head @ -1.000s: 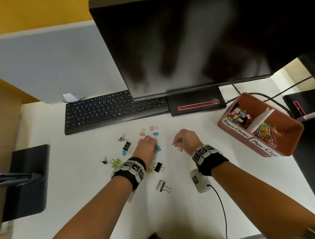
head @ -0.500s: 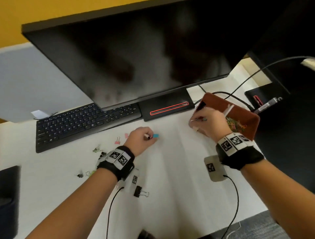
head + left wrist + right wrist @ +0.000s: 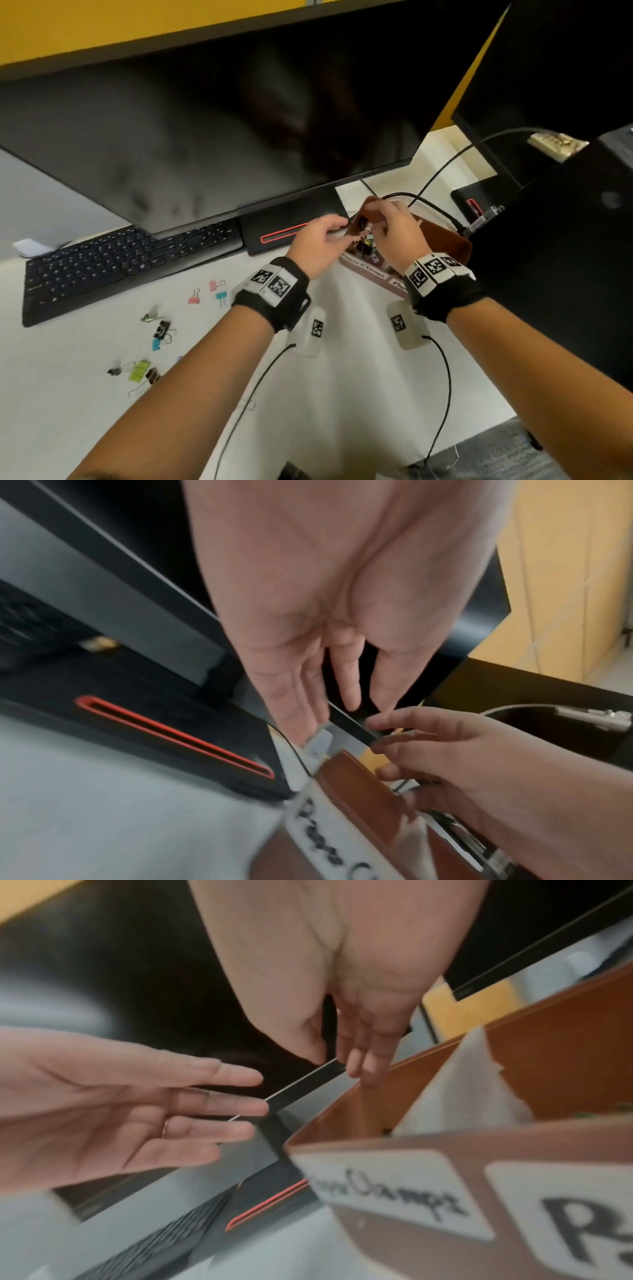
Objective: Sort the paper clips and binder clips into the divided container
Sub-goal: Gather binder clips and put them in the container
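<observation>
The brown divided container (image 3: 448, 241) stands at the right of the desk, with labels on its front wall and a white divider (image 3: 462, 1083) inside. Both hands hover over its left compartment, where several binder clips (image 3: 368, 248) lie. My left hand (image 3: 339, 228) has its fingers stretched out straight and holds nothing, as the right wrist view (image 3: 240, 1102) shows. My right hand (image 3: 375, 228) points its fingers down at the container's rim (image 3: 356, 1069), and nothing is between them. Loose binder clips stay on the desk: pink (image 3: 194, 297), blue (image 3: 222, 296), black (image 3: 162, 329), green (image 3: 138, 370).
A large monitor (image 3: 239, 137) overhangs the desk, its stand base (image 3: 294, 222) just left of the container. The black keyboard (image 3: 120, 260) lies at the left. Black cables (image 3: 431, 209) run behind the container. A dark block (image 3: 565, 257) fills the right side.
Both hands left the clip pile and moved right to above the container. The blue clip the left hand carried and the piece the right hand pinched are out of the fingers.
</observation>
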The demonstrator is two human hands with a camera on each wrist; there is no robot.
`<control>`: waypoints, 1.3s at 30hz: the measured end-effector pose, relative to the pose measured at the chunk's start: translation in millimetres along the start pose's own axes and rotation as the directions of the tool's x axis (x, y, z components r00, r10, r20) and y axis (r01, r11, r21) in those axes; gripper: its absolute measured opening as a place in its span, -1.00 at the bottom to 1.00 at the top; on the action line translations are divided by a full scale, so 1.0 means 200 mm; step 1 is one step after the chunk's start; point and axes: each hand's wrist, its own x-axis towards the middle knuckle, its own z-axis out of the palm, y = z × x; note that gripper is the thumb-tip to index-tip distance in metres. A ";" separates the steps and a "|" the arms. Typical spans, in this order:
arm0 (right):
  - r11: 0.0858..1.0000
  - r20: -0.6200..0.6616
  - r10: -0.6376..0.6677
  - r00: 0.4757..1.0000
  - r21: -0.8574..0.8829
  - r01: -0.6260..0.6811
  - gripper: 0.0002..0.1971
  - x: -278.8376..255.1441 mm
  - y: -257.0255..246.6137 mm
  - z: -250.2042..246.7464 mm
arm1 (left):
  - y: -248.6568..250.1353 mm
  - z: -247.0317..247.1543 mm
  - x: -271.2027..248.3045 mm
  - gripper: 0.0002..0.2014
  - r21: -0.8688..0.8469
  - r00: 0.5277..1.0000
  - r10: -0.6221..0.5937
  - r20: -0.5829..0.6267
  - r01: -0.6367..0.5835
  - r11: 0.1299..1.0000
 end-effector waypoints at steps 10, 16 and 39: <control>0.910 0.755 -0.265 0.600 -0.009 0.414 -0.27 -0.40 -0.32 0.57 | -0.76 -0.61 -0.92 -0.75 0.274 0.921 -0.216 -0.323 0.310 0.910; 0.883 0.823 -0.206 0.530 -0.077 0.463 -0.06 -0.65 -0.41 0.88 | -1.08 -0.57 -1.26 -0.40 0.338 0.896 -0.295 -0.331 0.404 0.850; 0.974 0.607 -0.142 0.782 -0.055 0.220 -0.83 -0.77 -0.43 1.06 | -1.17 -0.60 -1.10 -0.44 0.237 0.965 -0.191 -0.181 0.231 0.944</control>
